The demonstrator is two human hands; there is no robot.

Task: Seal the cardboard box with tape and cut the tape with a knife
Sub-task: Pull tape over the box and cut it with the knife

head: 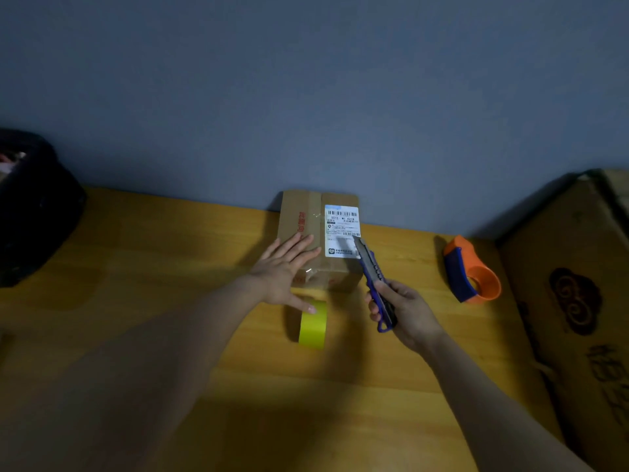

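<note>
A small cardboard box [308, 212] with a white shipping label [342, 226] stands on the wooden table against the wall. My left hand [284, 267] lies flat on the box's near left part, fingers spread, thumb touching a yellow tape roll [313, 325] that stands on edge just in front of the box. My right hand [405, 310] grips a blue utility knife [374, 277]. Its blade end points up and left and reaches the box's near right corner by the label.
An orange and blue tape dispenser [471, 270] sits on the wooden table [170, 267] to the right. A large cardboard carton [575, 301] fills the right edge. A dark bag [34, 206] stands at the far left. A blue wall [306, 97] runs behind.
</note>
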